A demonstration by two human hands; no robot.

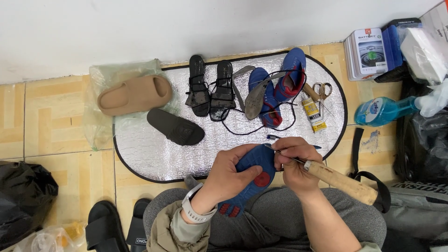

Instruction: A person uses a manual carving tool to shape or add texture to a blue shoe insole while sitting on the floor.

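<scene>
Left hand (228, 175) is clamped around the blue shoe (249, 179), sole up w/ the red patches showing, resting on the lap just in front of the silver mat (154, 149). Right hand (294, 163) has its grip closed on an awl (338, 179) w/ a fat wooden handle, thin metal tip touching the sole edge near the toe end.

Tips for this bit imo: keep the shoe braced against the thigh so it can't roll, and keep the left thumb off the line of the point (a slip there looks like it'd go straight into the fingers). Push in short, controlled strokes, wrist low, tip angled along the seam rather than straight down.

Other stuff on the mat: the other blue shoe (284, 81) w/ loose laces, black sandals (211, 88), scissors (322, 91), yellow glue tube (312, 114), all well apart from the hands.
</scene>
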